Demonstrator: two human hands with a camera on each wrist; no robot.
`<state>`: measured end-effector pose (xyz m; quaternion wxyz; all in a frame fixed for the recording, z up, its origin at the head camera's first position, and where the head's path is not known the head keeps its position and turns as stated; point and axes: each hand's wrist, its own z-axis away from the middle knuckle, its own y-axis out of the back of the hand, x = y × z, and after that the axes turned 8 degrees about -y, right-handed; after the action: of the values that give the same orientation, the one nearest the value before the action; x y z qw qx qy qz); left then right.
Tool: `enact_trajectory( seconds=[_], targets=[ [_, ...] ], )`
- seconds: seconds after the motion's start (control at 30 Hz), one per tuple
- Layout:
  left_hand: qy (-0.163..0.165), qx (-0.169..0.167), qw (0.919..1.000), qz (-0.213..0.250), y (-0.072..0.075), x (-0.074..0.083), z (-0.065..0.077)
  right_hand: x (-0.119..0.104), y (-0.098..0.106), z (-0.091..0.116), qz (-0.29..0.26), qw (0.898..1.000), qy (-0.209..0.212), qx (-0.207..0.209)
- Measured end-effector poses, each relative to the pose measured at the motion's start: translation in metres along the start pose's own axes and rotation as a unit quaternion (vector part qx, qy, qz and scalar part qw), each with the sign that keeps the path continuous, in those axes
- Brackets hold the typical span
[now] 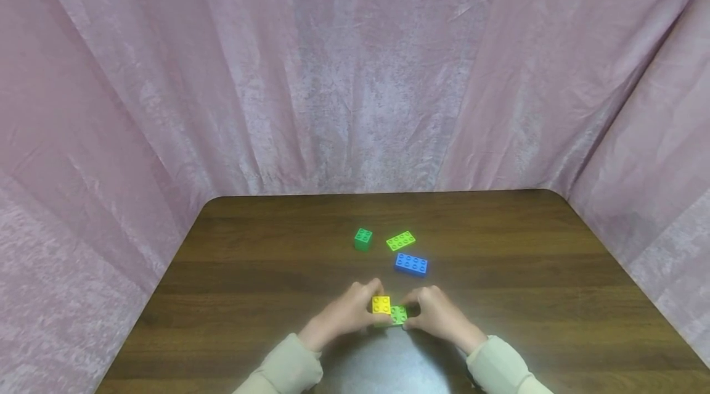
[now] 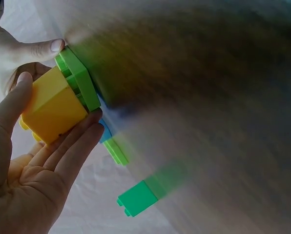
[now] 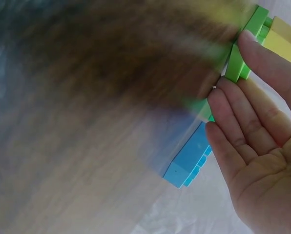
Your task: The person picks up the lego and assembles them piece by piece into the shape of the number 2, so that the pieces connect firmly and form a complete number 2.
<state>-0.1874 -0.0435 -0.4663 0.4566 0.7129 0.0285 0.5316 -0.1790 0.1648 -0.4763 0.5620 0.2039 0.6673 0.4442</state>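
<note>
Near the front of the table, my left hand (image 1: 350, 309) grips a square yellow brick (image 1: 381, 304) between thumb and fingers. Under it lies a flat light green brick (image 1: 399, 315), whose left part the yellow one covers in the head view. The yellow brick (image 2: 55, 105) sits against the studded face of the green brick (image 2: 79, 78) in the left wrist view. From the other side, my right hand (image 1: 439, 315) holds the green brick's right end, thumb at the near edge. Its thumb (image 3: 255, 51) lies along that brick in the right wrist view.
Beyond the hands is a blue eight-stud brick (image 1: 412, 264). Farther back lie a flat lime brick (image 1: 400, 240) and, to its left, a taller dark green brick (image 1: 363, 240). The brown wooden table (image 1: 266, 240) ends at a pink curtain (image 1: 355, 73).
</note>
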Motion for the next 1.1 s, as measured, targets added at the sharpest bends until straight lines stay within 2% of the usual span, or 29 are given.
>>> enact_trajectory(
  seconds=[0.33,0.73,1.1],
  targets=[
    [-0.027,0.001,0.9996,-0.007,0.0027,-0.0041,-0.0016,0.0044,0.0005,-0.0023,-0.001,1.000,0.019,0.006],
    [-0.014,0.000,0.9994,0.032,0.0027,-0.0056,-0.0002,0.0051,0.0034,-0.0030,-0.013,1.000,0.014,-0.010],
    [-0.031,-0.010,0.9994,0.013,0.0041,-0.0101,0.0045,0.0061,0.0015,-0.0055,-0.013,1.000,-0.001,-0.011]
  ],
)
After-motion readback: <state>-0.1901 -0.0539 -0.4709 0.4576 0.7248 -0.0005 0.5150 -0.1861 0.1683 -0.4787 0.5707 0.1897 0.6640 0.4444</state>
